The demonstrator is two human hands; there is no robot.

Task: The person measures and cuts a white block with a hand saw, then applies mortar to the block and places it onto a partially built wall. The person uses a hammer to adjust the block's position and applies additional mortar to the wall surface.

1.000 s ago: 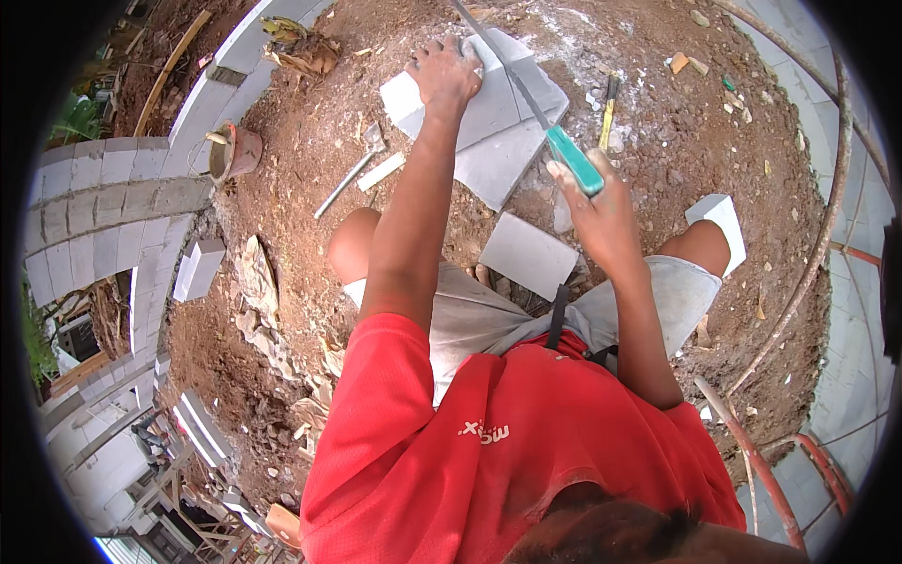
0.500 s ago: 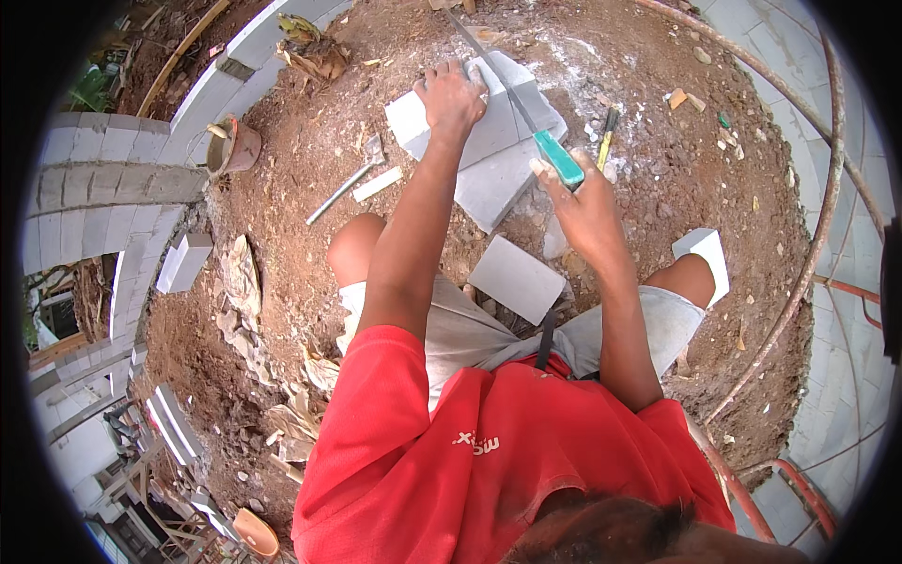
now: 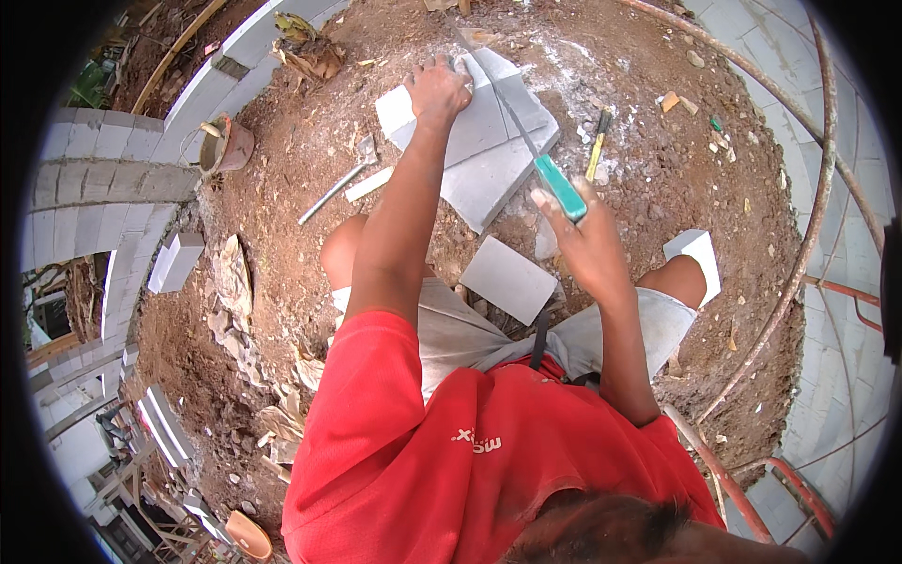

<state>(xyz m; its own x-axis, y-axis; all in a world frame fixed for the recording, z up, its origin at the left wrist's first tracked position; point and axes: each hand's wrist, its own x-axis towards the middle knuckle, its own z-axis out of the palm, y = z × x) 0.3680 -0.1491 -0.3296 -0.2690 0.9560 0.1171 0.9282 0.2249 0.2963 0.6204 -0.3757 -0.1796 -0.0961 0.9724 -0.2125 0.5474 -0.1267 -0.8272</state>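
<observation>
A large grey block [image 3: 489,155] lies flat on the dirt in front of me. My left hand [image 3: 437,92] presses down on its far left part. My right hand [image 3: 583,240] grips the teal handle of a handsaw [image 3: 550,174], whose thin blade runs up across the block's right side. White dust lies around the block.
A smaller grey block piece [image 3: 507,279] lies between my knees, and another white piece [image 3: 697,256] sits by my right knee. A trowel [image 3: 338,183] and a yellow-handled tool [image 3: 597,150] lie on the soil. Block walls curve at left [image 3: 103,179]; rusty bars [image 3: 808,244] arc at right.
My right hand has pulled the saw back toward me along the block. The left hand stays pressed on the block.
</observation>
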